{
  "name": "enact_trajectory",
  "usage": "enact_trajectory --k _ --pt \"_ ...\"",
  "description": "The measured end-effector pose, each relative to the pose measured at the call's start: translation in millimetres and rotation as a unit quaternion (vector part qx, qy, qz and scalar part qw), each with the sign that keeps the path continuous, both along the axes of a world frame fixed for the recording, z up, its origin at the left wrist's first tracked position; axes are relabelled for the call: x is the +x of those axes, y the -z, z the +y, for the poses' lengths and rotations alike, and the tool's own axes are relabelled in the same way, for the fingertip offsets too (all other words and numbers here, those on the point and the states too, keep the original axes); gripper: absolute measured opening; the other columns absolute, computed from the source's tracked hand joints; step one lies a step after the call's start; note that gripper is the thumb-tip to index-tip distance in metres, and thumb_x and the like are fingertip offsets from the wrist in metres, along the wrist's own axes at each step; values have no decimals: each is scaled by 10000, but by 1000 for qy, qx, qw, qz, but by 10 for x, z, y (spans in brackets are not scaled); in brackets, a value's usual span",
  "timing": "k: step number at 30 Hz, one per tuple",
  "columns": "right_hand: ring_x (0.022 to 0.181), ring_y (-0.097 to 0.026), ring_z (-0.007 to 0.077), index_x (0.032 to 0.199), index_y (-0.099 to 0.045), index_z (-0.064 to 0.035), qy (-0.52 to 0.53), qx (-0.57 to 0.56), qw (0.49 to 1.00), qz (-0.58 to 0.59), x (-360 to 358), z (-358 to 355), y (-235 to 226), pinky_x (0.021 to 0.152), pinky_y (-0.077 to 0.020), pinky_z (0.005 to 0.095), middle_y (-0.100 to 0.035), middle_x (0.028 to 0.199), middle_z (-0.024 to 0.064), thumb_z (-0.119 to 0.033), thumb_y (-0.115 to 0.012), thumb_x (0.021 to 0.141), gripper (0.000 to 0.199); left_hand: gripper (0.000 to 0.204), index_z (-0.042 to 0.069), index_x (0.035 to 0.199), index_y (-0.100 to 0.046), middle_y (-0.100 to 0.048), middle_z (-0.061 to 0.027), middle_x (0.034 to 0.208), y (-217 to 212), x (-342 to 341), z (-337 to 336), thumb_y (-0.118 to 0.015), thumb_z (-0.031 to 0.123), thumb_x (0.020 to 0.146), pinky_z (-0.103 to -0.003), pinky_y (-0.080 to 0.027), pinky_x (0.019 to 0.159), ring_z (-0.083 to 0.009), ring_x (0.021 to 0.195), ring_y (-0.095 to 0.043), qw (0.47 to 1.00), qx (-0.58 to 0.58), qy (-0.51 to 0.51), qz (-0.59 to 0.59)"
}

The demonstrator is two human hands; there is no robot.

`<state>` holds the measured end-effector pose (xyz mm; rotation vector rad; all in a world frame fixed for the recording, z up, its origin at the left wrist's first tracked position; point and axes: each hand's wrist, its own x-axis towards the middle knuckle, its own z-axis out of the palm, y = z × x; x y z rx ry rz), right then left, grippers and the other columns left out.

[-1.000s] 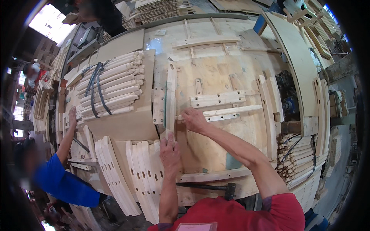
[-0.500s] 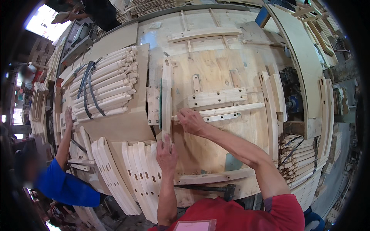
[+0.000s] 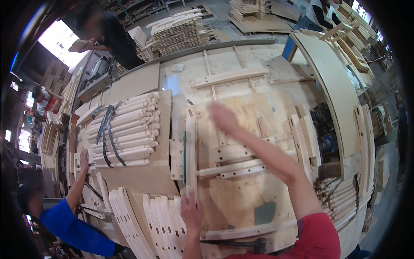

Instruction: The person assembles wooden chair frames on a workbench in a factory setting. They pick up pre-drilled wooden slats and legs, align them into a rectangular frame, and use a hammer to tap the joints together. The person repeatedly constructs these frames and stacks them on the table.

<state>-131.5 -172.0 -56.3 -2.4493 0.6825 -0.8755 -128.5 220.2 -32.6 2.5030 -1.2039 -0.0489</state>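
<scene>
A pale wooden slat [image 3: 190,149], slotted near its far end, stands lengthwise before me along a green-edged strip. My left hand [image 3: 192,211] has its fingers at the slat's near end, seemingly holding it. A slender wooden rod [image 3: 235,169] runs rightward from the slat's side, beside a drilled wooden strip [image 3: 243,171] fixed on the board. Above the worktop, my right hand [image 3: 223,118] is raised and blurred by motion; its fingers do not show clearly. A wider drilled block [image 3: 235,153] lies below it.
Bundled turned spindles [image 3: 125,129] lie on cardboard at left. Slotted slats [image 3: 161,220] stand near my left forearm. Curved rails [image 3: 299,142] lie at right. A dark hammer [image 3: 258,244] rests at the near edge. A blue-shirted co-worker [image 3: 77,226] reaches in from the left.
My right hand has left the rod and moved up and away, over the board. My left hand remains at the slat's near end. The whole view has shifted, showing more of the far side.
</scene>
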Motion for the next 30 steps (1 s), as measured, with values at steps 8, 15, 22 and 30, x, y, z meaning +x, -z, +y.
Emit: enact_trajectory --k 8,15,22,30 --pt "1245 -568 373 1315 -564 -93 157 -167 951 209 355 -1901 20 1073 -405 582 -606 1330 133 -137 -641 892 432 495 57 1349 -586 -591 -287 1173 -52 30 33 -697 103 869 -517 -521 800 -464 944 -600 997 -23 2 74" --pt "1030 -632 363 1080 -582 -73 102 -169 952 235 -171 -1690 -533 824 -521 524 -635 1090 107 -91 -682 854 248 494 53 1336 -595 -586 -269 1116 -7 61 36 -691 80 852 -499 -529 795 -448 934 -602 999 -7 12 43" --pt "928 -630 347 1073 -567 -58 -16 -127 922 364 -1292 -328 -927 747 -540 478 -610 1006 113 -89 -713 795 316 533 74 1360 -591 -511 -156 906 50 28 66 -673 56 834 -469 -508 722 -338 815 -574 999 -21 3 28" --pt "1045 -631 329 1190 -574 -50 -62 -118 916 378 -1262 77 -603 842 -550 462 -618 1133 97 -161 -784 766 486 546 94 1400 -585 -549 -165 968 34 34 48 -668 112 860 -471 -517 700 -354 833 -603 999 -30 -1 46"
